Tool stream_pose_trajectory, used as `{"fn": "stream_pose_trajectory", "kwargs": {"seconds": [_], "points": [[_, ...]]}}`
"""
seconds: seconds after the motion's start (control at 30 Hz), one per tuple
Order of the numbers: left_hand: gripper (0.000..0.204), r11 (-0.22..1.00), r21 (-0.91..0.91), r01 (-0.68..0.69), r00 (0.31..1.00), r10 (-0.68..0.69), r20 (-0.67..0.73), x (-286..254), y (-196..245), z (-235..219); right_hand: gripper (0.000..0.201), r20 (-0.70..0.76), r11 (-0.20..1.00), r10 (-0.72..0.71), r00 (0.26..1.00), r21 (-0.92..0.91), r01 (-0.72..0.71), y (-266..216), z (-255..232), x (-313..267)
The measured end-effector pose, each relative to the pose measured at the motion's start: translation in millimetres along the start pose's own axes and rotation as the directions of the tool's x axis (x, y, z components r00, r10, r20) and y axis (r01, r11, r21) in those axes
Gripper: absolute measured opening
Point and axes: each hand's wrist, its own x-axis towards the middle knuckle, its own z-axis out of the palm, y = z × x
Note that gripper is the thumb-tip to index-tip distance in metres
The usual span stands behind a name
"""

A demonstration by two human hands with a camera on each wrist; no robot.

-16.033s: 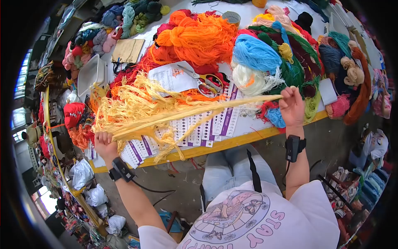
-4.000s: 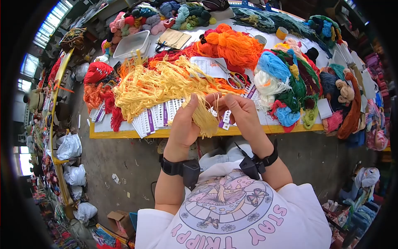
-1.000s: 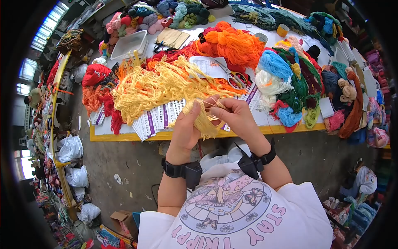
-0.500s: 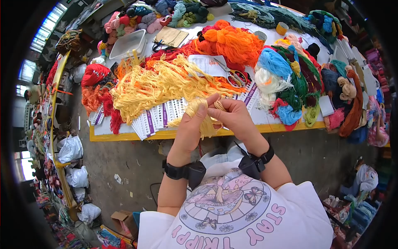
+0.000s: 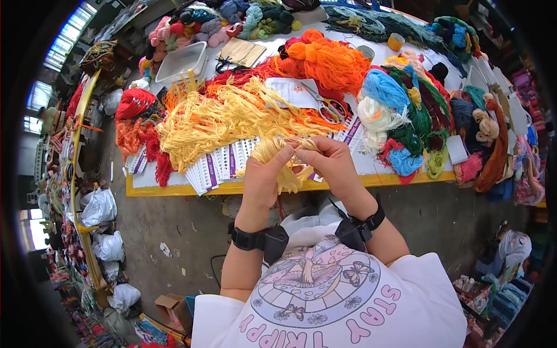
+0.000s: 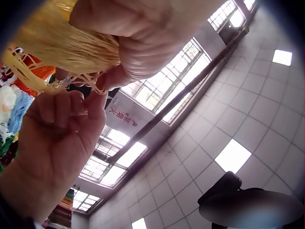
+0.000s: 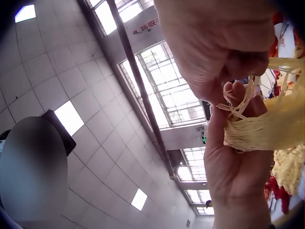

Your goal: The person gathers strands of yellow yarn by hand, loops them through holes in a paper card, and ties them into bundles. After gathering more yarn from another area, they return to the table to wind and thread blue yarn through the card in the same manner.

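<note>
A bundle of pale yellow yarn hangs bunched over the fingers of my left hand, its loose ends dangling below. My left hand grips it, thumb on top. Right beside it, my right hand pinches a few strands, the two thumbs almost meeting. In the left wrist view, thin loops of yarn run between both hands' fingertips. From the right wrist view, the gathered yarn lies across the left palm, with strands looping up to my right fingers. Beyond the hands lies a big heap of yellow yarn.
The table has a yellow front edge. Punched cards lie under the yellow heap. Scissors, a paper sheet and orange yarn are behind. Blue, white and green skeins are piled at right; a plastic tub stands back left.
Sixteen seconds ago the yarn was stretched wide between my hands; by four seconds ago it hung from the left hand. Since then the hands have drawn together and the bundle sits higher over the left fingers.
</note>
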Motion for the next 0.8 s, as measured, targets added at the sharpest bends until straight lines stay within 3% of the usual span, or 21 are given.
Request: {"fn": "stream_pose_trajectory", "kwargs": {"seconds": [0.1,0.2,0.3,0.4,0.5,0.7,0.8], "points": [[0.021,1.000,0.018,-0.016,1.000,0.017,-0.015,0,-2,-2,0.011,-0.003,0.984,0.017,1.000,0.177,-0.016,1,2,0],[0.021,1.000,-0.003,-0.028,0.999,0.028,-0.018,0,-4,-2,0.011,-0.001,0.988,-0.010,1.000,0.157,0.010,11,-2,2],[0.023,0.999,0.019,-0.037,0.999,0.038,-0.039,2,-7,-4,0.014,-0.065,0.955,0.093,0.994,0.289,-0.070,18,-5,5],[0.025,0.995,-0.082,0.052,0.998,-0.055,-0.027,1,-2,-7,0.019,0.032,0.812,0.193,0.981,0.555,-0.178,16,-5,7],[0.026,0.978,-0.170,0.117,0.993,-0.114,0.030,1,3,-6,0.021,0.235,0.712,0.153,0.960,0.647,-0.272,20,-12,9],[0.027,0.986,-0.135,0.102,0.995,-0.104,-0.007,-2,-3,-5,0.024,0.098,0.939,0.157,0.983,0.293,-0.180,12,-7,3],[0.027,0.977,-0.170,0.130,0.991,-0.131,0.007,0,-6,-9,0.023,0.069,0.972,0.126,0.990,0.192,-0.137,11,-9,1]]}}
